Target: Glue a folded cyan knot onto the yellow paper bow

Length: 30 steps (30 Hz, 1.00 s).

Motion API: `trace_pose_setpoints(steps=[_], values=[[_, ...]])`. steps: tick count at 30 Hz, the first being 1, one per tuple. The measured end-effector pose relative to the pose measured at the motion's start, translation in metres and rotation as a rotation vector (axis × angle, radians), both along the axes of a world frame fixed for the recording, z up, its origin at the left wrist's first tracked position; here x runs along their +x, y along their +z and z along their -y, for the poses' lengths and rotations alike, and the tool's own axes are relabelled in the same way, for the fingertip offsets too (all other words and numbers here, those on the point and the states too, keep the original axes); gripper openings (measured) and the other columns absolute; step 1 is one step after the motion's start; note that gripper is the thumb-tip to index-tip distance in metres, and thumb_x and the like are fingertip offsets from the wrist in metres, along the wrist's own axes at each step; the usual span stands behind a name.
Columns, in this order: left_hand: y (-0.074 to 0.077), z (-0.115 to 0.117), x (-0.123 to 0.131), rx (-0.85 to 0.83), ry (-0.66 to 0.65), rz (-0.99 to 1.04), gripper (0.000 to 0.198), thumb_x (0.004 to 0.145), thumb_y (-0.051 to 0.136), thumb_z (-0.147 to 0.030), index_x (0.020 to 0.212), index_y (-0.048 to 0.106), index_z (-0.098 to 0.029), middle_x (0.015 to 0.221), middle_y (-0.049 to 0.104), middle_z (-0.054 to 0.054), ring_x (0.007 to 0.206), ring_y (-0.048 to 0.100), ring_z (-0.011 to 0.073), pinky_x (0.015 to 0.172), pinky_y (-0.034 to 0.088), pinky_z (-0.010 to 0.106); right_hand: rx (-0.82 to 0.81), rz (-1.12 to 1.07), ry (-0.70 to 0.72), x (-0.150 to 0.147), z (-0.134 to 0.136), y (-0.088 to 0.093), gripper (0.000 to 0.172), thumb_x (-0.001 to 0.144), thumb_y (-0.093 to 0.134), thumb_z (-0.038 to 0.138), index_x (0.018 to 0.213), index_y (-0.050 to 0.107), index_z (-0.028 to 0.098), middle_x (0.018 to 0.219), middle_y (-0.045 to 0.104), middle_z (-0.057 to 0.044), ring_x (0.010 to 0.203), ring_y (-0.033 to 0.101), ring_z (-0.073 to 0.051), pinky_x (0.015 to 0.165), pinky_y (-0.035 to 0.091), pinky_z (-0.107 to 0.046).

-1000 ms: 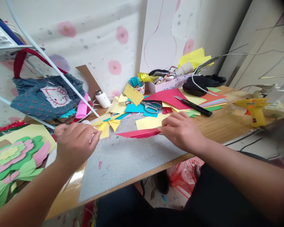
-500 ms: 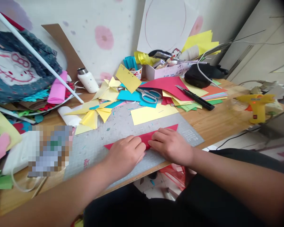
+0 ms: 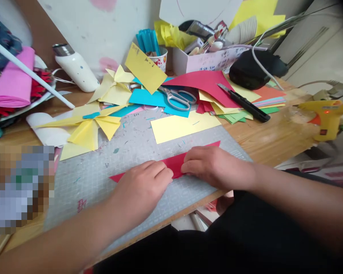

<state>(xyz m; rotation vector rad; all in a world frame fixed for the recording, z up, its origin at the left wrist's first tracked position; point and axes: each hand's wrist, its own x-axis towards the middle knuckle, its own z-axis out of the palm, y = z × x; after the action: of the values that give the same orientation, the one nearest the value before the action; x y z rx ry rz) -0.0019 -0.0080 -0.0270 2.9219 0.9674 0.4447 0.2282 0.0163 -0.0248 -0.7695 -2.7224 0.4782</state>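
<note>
A folded strip of red paper point(image 3: 174, 164) with pointed ends lies slantwise on a grey cutting mat point(image 3: 103, 198). My left hand point(image 3: 145, 184) is closed on its near edge, left of the middle, fingers curled. On the right, my right hand point(image 3: 213, 165) also has bent fingers pressed together on the paper. A short stretch of red shows between the two hands; the fingertips are partly hidden. Just beyond lies a pale yellow paper rectangle point(image 3: 185, 127).
Scissors point(image 3: 177, 102) and a black utility knife point(image 3: 247, 104) rest on coloured paper behind the mat. A yellow glue gun point(image 3: 326, 114) stands at right. Yellow paper bows point(image 3: 95, 131), a white bottle point(image 3: 77, 70) and a blurred-out object point(image 3: 23, 186) are at left.
The view has shifted closer and turned slightly, so surroundings look larger. Both hands stay on the red paper, with a slightly wider gap between them.
</note>
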Motion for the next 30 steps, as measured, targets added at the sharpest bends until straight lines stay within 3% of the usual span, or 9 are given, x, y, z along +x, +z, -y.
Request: trace_pose_setpoints(steps=[5,8,13,20,30], values=[[0.003,-0.012,-0.012,-0.207,-0.047,0.061,0.029,0.088,0.044,-0.011,0.110,0.058,-0.024,0.092,0.067,0.004,0.079,0.064,0.0189,0.066,0.051,0.029,-0.253,-0.075,0.075,0.003,-0.021,0.007,0.025,0.091,0.049,0.009,0.098,0.070,0.019,0.088,0.067,-0.003,0.080,0.062,-0.010,0.071,0.046,-0.022],[0.003,-0.019,-0.018,-0.344,-0.104,0.112,0.031,0.089,0.047,-0.014,0.115,0.059,-0.028,0.101,0.068,0.003,0.089,0.066,0.0174,0.074,0.053,0.026,-0.310,-0.091,0.088,0.003,-0.027,0.009,0.025,0.089,0.052,0.007,0.093,0.072,0.021,0.088,0.069,-0.001,0.080,0.063,-0.010,0.072,0.047,-0.021],[0.004,-0.024,-0.022,-0.406,-0.127,0.096,0.032,0.086,0.057,-0.022,0.117,0.060,-0.029,0.103,0.068,0.004,0.088,0.066,0.0193,0.074,0.055,0.027,-0.298,-0.073,0.041,0.002,-0.028,0.010,0.023,0.088,0.055,0.008,0.095,0.073,0.019,0.083,0.069,0.000,0.076,0.063,-0.009,0.071,0.047,-0.021],[0.008,-0.030,-0.022,-0.357,-0.168,0.090,0.030,0.088,0.049,-0.016,0.111,0.064,-0.025,0.098,0.069,0.003,0.082,0.066,0.0155,0.068,0.053,0.022,-0.275,-0.096,0.061,0.004,-0.030,0.007,0.025,0.089,0.052,0.008,0.094,0.073,0.021,0.080,0.068,0.003,0.072,0.061,-0.007,0.065,0.044,-0.019],[0.012,-0.031,-0.026,-0.466,-0.141,-0.033,0.039,0.089,0.043,-0.010,0.121,0.059,-0.028,0.101,0.059,-0.001,0.084,0.059,0.0093,0.072,0.045,0.018,-0.290,0.007,0.096,0.009,-0.026,0.010,0.029,0.092,0.047,0.010,0.103,0.071,0.020,0.082,0.063,-0.002,0.074,0.056,-0.009,0.066,0.039,-0.021]])
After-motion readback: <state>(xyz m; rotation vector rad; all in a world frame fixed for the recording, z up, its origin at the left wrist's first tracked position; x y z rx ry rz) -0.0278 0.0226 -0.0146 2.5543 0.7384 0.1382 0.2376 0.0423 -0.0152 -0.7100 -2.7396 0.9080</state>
